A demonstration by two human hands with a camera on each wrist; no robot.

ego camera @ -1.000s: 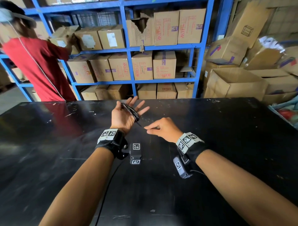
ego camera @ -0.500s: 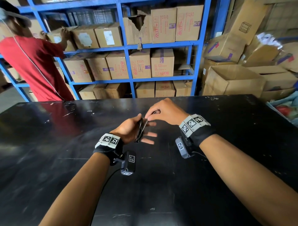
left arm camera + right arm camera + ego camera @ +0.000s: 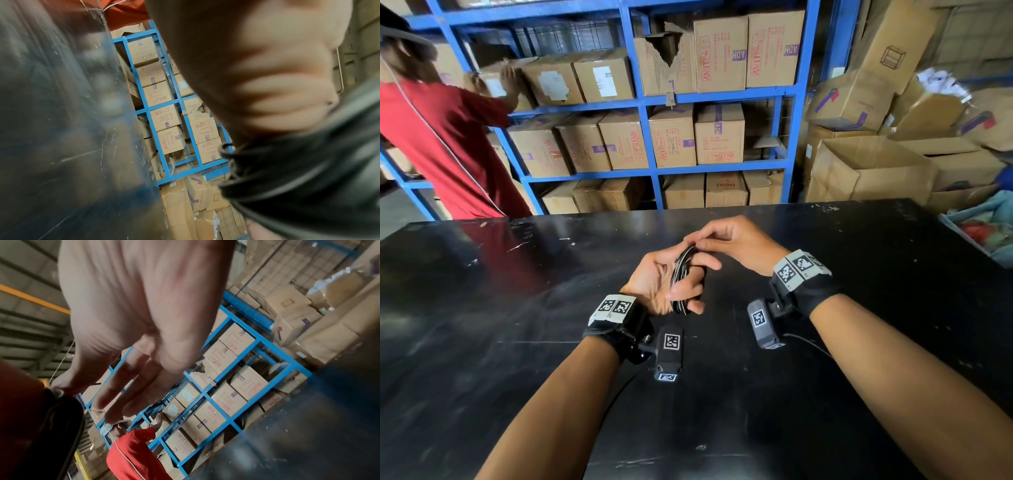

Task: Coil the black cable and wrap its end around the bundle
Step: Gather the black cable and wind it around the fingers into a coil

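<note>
Warehouse, black table (image 3: 517,342) below | black cable (image 3: 683,277) coiled around left hand (image 3: 664,284) fingers, held above table | right hand (image 3: 729,240) pinches cable end at bundle top | advice: hold loops tight, wrap end snugly across middle.

Head view looks down at table (image 3: 482,342); blurry wrist views seemingly share shelves (image 3: 162,104).

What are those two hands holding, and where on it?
The left hand grips the coiled black cable round its middle; the right hand pinches its top.
</note>
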